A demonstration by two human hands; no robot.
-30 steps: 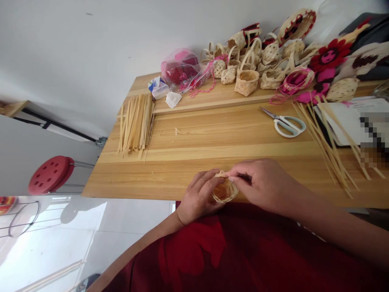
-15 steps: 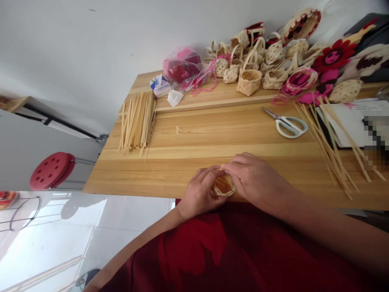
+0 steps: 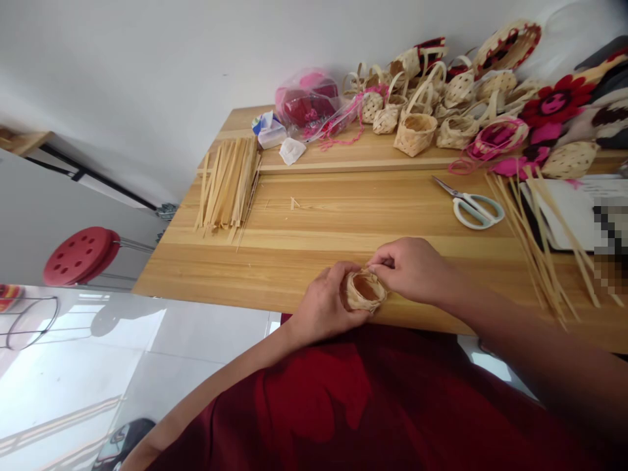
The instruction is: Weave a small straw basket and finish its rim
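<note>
A small woven basket of pale strips, without a handle, sits at the table's near edge, its round opening facing up. My left hand is wrapped round its left side, thumb at the front and fingers behind. At the far right of the rim, my right hand pinches with thumb and forefinger; a thin strip end seems to lie between the fingertips, mostly hidden. The other fingers of that hand are curled in.
The wooden table holds a bundle of flat strips at left, scissors at right, and loose strips over a notebook. Finished baskets crowd the back, near a pink plastic bag. A red stool stands left.
My right hand has drawn back a little to the right, its fingers curling into a pinch. More of the basket's outer wall shows. The camera view has shifted slightly.
</note>
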